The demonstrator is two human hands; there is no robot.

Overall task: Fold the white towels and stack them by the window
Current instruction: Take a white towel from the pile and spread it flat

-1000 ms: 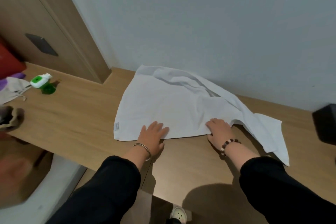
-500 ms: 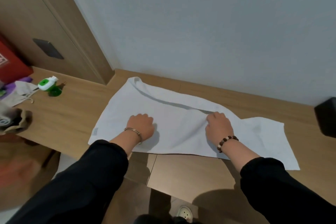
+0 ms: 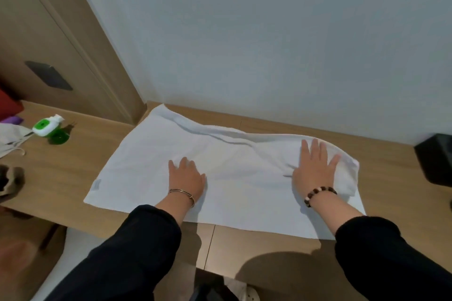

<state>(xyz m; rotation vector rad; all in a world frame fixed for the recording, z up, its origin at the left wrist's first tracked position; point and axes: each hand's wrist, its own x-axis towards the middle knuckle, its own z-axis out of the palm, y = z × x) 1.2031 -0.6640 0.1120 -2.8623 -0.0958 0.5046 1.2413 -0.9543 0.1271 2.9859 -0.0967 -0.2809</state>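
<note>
Head view: white towel (image 3: pixel 146 166) lies spread on the wooden tabletop (image 3: pixel 61 178), long side running left-right, far edge close to the pale wall (image 3: pixel 269 32). A raised crease runs along the towel's far side, from its far-left corner toward the right hand. At the towel's right end an upper layer lies on a lower one, and the lower one sticks out past it on the near side. Small label tag (image 3: pixel 97 183) at the towel's near-left corner.

Left hand (image 3: pixel 187 178) rests palm down on the towel, left of its middle, fingers straight and close together, holding nothing. Thin metal bangle (image 3: pixel 182 193) on that wrist. Right hand (image 3: pixel 314 166) is flat on the towel's right part, fingers spread and straight, pressing the cloth, fingertips near the far crease. Bead bracelet (image 3: pixel 319 194) on that wrist. Both arms in black sleeves (image 3: pixel 127 252).

Left of the towel, apart from it: green and white bottle (image 3: pixel 47 127) lying on the tabletop. Further left of the towel, at the frame edge: a white drawstring cloth (image 3: pixel 9 139), something purple (image 3: pixel 12 120), something red (image 3: pixel 8 105) and a dark crumpled item (image 3: pixel 9 178); cannot tell what these are. Behind and left of the towel: wooden cabinet panel (image 3: pixel 36 32) with a dark plate (image 3: pixel 47 76) on it. Right of the towel, not touching: black boxy object (image 3: pixel 435 161), cut off by the frame. Below the towel, under the tabletop edge: part of a light shoe (image 3: pixel 252 295).
</note>
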